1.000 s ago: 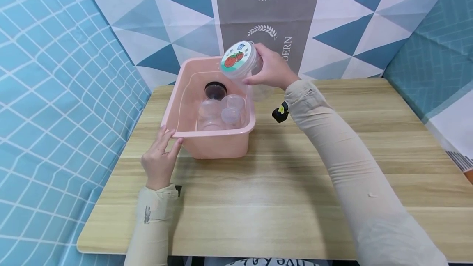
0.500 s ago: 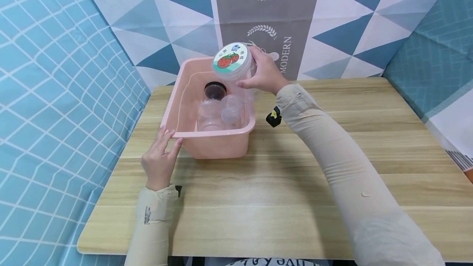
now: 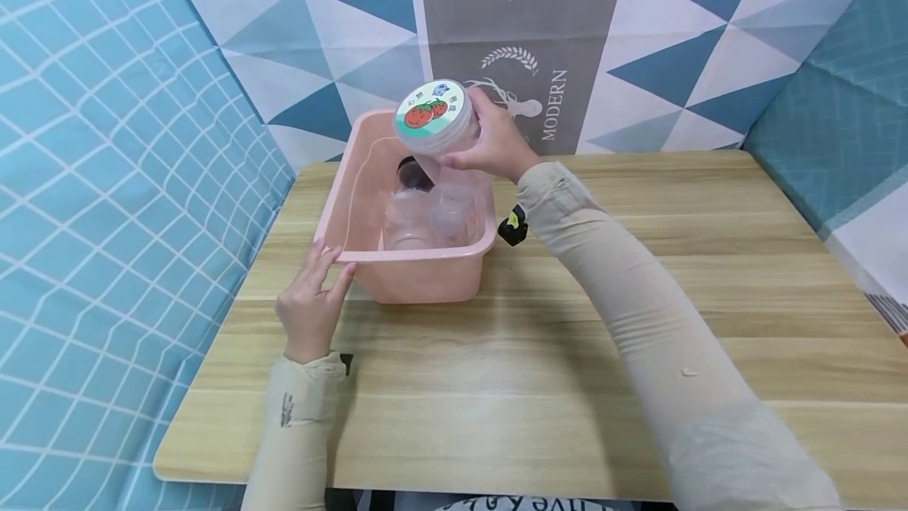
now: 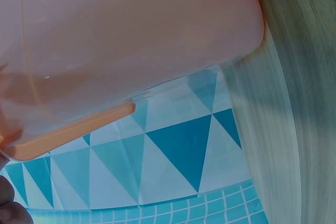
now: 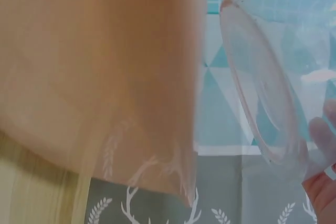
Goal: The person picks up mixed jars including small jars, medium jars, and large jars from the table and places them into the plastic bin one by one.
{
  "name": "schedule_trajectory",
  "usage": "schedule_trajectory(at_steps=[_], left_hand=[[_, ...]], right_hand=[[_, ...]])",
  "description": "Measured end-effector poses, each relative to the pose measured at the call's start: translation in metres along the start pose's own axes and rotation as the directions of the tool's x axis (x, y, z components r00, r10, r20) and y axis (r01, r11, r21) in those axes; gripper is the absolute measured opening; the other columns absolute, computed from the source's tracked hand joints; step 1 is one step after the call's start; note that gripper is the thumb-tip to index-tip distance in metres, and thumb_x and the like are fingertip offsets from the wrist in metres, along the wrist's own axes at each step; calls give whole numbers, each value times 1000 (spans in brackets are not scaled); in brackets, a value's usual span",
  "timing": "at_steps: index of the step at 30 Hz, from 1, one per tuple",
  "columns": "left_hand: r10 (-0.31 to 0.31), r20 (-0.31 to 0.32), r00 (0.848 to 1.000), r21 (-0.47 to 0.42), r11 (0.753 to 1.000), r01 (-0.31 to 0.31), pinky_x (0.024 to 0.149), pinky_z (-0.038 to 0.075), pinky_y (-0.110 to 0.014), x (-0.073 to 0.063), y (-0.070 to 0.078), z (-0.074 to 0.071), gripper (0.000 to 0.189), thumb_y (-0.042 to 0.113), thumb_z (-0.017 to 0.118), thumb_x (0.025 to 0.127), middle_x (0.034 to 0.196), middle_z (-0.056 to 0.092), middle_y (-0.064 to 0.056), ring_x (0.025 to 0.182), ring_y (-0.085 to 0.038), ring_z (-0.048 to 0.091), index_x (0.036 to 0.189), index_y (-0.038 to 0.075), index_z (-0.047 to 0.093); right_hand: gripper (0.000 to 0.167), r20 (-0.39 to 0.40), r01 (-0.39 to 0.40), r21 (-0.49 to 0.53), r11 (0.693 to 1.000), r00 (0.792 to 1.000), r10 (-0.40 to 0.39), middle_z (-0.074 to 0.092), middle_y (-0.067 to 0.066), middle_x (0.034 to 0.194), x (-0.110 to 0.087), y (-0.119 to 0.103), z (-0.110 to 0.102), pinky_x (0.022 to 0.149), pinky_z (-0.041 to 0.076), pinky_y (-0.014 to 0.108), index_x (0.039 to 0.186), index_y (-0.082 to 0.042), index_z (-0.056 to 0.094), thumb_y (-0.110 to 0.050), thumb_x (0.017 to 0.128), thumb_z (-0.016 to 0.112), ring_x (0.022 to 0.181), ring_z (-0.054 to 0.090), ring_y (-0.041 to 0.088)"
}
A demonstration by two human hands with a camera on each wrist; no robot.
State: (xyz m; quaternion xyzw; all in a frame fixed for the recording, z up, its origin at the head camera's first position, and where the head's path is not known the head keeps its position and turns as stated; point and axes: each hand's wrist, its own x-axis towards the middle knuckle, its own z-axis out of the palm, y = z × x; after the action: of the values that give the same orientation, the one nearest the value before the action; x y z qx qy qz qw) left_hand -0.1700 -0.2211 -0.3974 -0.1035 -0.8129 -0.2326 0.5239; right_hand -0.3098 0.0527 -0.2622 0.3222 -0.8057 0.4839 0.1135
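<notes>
My right hand (image 3: 493, 140) grips a clear plastic jar (image 3: 457, 144) whose round lid carries a white and green label with red fruit. It is tilted, with the lid toward the left, above the right side of a pink basin (image 3: 418, 281). In the right wrist view, the jar's round base (image 5: 262, 87) is seen beside the basin wall (image 5: 147, 77). My left hand (image 3: 310, 314) holds the basin's front-left corner, with fingers and thumb at the rim; only fingertips (image 4: 10, 208) show in the left wrist view.
Inside the basin lie several clear containers (image 3: 411, 219), and a dark-topped one (image 3: 414, 173) stands behind them. The wooden table (image 3: 567, 385) extends to the right and front. Patterned cloth (image 3: 369, 6) hangs behind, and blue checked cloth (image 3: 106, 180) lines the left side.
My right hand has carried the jar leftward, from near the basin's right rim to further over its inside. The left hand keeps its place at the corner.
</notes>
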Motion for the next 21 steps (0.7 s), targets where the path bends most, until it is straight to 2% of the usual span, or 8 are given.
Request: schedule_trajectory(at_steps=[10,21], left_hand=[[12,7,1000,15,1000,-12,48,46,-45,2,1,-1,55,51,57,91,108,67,-21,87,-40,68,95,-2,72],[2,16,1000,19,1000,-2,49,46,-46,1,1,-2,55,51,57,91,108,67,-20,88,-40,68,95,-2,72]], right_hand=[[87,18,9,0,1000,1000,-9,57,14,127,4,-7,-2,101,33,24,134,2,43,-14,60,88,117,52,22],[88,63,7,-74,997,998,-2,57,10,126,12,-12,-8,99,36,25,134,-2,45,-25,60,86,114,53,21]])
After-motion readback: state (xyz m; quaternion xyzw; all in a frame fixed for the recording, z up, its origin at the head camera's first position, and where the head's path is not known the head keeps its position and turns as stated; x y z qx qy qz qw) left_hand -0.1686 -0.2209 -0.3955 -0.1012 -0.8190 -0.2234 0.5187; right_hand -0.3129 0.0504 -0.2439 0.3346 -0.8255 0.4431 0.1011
